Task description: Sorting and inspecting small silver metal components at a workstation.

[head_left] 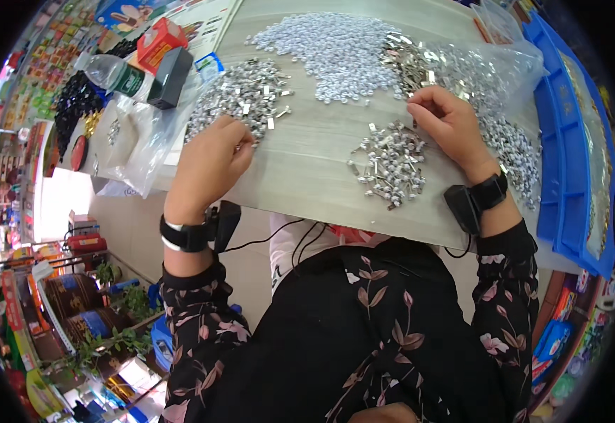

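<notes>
My left hand (211, 168) is closed, its fingers curled at the near edge of a pile of small silvery metal pieces with white bits (240, 92). What its fingertips hold, if anything, is hidden. My right hand (452, 125) is closed in a pinch, thumb against forefinger, above the table (307, 162). Something tiny and dark may show at its fingertips, too small to name. Just left of that hand lies a smaller heap of metal pieces joined with whitish beads (394, 166). Beyond both hands spreads a wide heap of loose pale round beads (328, 49).
At the right, a clear plastic bag (505, 67) lies by more beads, beside a blue plastic tray (550, 134). On the left are a water bottle (113, 75), a dark box (170, 77), a red box (159, 44) and another clear bag (149, 144). The table's front edge runs below my hands.
</notes>
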A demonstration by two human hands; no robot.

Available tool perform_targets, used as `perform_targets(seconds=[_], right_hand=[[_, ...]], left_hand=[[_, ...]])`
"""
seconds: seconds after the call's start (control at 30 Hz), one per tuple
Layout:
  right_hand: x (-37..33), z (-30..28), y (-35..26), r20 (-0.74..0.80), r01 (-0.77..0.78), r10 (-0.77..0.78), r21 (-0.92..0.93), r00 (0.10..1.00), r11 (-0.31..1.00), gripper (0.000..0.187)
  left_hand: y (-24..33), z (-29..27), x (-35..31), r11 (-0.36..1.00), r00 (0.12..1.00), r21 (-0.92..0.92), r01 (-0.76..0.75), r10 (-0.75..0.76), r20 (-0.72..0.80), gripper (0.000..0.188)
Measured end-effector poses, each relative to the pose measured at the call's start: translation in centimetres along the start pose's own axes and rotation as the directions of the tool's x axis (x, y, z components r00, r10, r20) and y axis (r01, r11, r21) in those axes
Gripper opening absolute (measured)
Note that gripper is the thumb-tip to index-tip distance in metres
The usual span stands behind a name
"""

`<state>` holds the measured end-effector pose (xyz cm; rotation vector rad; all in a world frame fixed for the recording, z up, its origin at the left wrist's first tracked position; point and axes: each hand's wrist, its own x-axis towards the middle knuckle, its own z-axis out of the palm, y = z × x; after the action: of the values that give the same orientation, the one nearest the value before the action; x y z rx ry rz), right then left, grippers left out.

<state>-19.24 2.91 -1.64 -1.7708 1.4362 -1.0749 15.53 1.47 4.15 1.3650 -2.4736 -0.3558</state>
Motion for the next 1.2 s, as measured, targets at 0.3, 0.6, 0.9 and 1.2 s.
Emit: perform_targets(seconds=[0.3, 0.6, 0.9, 1.2], right_hand=[[-0.2, 0.0, -0.7, -0.015, -0.010, 0.010, 0.025, 1.000, 1.000, 0.013], [-0.2, -0.3, -1.2, -0.034, -0.012, 0.015, 0.102, 0.999, 0.995, 0.013], [-0.5, -0.2, -1.8, 0.114, -0.119, 0.071, 0.495, 0.991, 0.861, 0.011], [-0.7, 0.5, -3.3, 0.037, -0.024, 0.009, 0.405, 0.999, 0.914, 0.013]], left_hand=[[4.6, 3.2, 5.8, 0.945, 0.952, -0.137, -0.298, 0.284, -0.114, 0.008], [7.1, 8.4, 10.1, 0.974, 0.973, -0.010, -0.228, 0.227, -0.045, 0.017], [8.2, 8.7, 10.2, 0.656, 0.989, -0.753, 0.056, 0.066, 0.132, 0.014], [8.3, 8.4, 9.8, -0.166, 0.938, -0.923, 0.347, 0.069, 0.340, 0.011]])
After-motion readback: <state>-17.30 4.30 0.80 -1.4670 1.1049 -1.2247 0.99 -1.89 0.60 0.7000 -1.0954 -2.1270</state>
